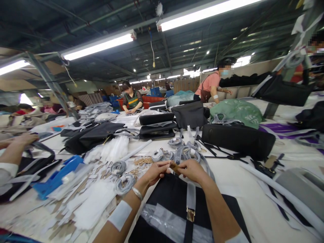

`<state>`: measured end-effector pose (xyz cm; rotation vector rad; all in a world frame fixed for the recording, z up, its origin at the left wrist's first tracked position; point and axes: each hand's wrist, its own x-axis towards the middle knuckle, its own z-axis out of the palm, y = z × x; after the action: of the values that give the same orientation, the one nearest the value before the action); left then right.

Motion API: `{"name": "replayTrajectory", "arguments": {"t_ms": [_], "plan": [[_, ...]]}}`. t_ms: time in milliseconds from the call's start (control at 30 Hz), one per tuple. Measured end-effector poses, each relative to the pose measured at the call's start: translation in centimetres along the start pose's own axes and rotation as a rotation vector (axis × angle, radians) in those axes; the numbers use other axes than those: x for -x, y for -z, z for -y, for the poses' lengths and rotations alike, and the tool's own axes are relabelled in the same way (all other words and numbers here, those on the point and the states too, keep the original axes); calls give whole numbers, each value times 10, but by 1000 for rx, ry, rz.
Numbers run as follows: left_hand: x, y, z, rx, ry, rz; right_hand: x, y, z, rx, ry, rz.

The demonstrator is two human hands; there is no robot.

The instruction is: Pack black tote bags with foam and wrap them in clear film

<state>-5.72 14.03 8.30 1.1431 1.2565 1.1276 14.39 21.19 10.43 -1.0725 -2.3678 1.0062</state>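
A black bag lies flat in front of me, with clear plastic film across its front. Down its middle runs a wrapped strap ending in a gold buckle. Over the bag's top edge, my left hand pinches a thin white string at a small brown tag. The fingers of my right hand close on the tag's other side. Just beyond my hands sit coiled grey wrapped straps.
Paper scraps and a blue tape dispenser lie at left, near another person's arm. Black bags stand behind, with a green plastic bag farther back. A grey case lies at right. Co-workers stand across the table.
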Motion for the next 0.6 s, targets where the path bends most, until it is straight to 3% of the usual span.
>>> {"name": "replayTrajectory", "arguments": {"t_ms": [133, 267, 367, 467, 600], "plan": [[-2, -10, -5, -222, -54, -41, 2, -3, 6, 20, 7, -7], [2, -15, -8, -483, -161, -212, -2, -4, 4, 8, 43, -73], [13, -16, -9, -635, -230, -305, -9, -8, 0, 17, -6, -190], [26, -16, -9, -733, -265, -339, -15, -14, -5, 16, -101, -289], [38, -11, -6, -838, -238, -351, -20, -24, -8, -16, -121, -250]]}}
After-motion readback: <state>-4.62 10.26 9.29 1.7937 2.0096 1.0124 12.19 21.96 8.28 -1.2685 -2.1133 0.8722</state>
